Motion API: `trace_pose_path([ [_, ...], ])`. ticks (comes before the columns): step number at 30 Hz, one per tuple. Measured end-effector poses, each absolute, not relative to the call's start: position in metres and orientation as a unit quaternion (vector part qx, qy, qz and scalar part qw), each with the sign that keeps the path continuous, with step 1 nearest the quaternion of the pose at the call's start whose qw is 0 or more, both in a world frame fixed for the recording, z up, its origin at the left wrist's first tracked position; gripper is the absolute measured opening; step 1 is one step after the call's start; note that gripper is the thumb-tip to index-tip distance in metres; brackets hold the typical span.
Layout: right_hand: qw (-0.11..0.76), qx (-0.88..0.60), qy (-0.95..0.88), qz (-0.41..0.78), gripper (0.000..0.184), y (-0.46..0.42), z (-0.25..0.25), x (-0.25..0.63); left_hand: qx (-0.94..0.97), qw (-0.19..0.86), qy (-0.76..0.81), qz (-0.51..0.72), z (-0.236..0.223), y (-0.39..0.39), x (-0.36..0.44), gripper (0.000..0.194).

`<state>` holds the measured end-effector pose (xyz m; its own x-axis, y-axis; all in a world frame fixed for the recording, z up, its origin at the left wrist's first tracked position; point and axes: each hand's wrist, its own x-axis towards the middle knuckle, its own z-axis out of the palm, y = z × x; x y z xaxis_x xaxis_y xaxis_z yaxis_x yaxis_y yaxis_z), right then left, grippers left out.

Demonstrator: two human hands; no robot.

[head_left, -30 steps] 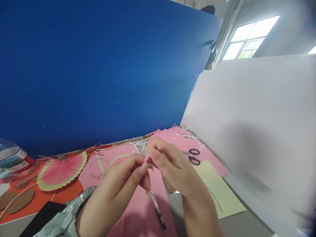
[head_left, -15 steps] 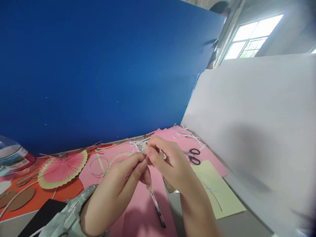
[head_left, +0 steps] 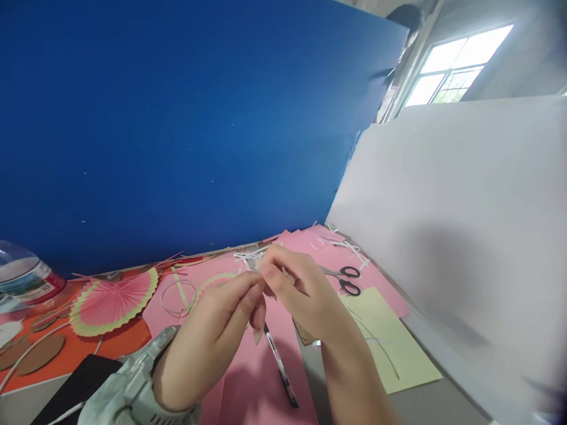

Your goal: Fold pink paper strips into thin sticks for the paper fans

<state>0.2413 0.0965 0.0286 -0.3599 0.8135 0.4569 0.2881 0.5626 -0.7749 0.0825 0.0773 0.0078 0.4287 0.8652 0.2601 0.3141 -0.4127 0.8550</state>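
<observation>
My left hand (head_left: pixel 228 319) and my right hand (head_left: pixel 303 289) meet at the fingertips above a pink paper sheet (head_left: pixel 252 378). Thumb and index finger of each hand are pinched together. Whatever lies between them is too small or hidden to make out. Just below my left fingers a pen (head_left: pixel 281 366) with a clear barrel lies on the pink paper. Black-handled scissors (head_left: pixel 348 280) rest to the right of my right hand, with their blades partly behind it. White paper strips (head_left: pixel 250 256) lie behind my fingertips.
A pink pleated paper fan (head_left: pixel 116 302) with a yellow edge lies at left, near a plastic bottle (head_left: pixel 29 280), brown discs (head_left: pixel 41 355) and a black flat object (head_left: pixel 80 383). Yellow paper (head_left: pixel 398 348) lies at right. Blue (head_left: pixel 199 118) and white panels (head_left: pixel 460 206) enclose the table.
My hands have drawn slightly closer at the fingertips, and the light bit that showed between them is now hidden. My left lower fingers have shifted a little left, uncovering more of the pen.
</observation>
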Motion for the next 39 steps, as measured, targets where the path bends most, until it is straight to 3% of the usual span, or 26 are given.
trace_pose_path([
  [9, 0.492, -0.374, -0.745, 0.252, 0.031, 0.096, 0.025, 0.251, 0.758, 0.383, 0.375, 0.371, 0.014, 0.076, 0.081, 0.029],
  [17, 0.470, -0.329, -0.748, 0.334, 0.016, 0.097, 0.032, 0.254, 0.744, 0.390, 0.380, 0.388, 0.010, 0.074, 0.083, 0.024],
  [32, 0.502, -0.342, -0.669, 0.429, 0.023, 0.100, 0.025, 0.246, 0.756, 0.327, 0.400, 0.402, 0.007, 0.076, 0.086, 0.022],
  [39, 0.506, -0.335, -0.652, 0.455, 0.021, 0.098, 0.022, 0.243, 0.735, 0.356, 0.385, 0.431, 0.004, 0.078, 0.086, 0.022],
])
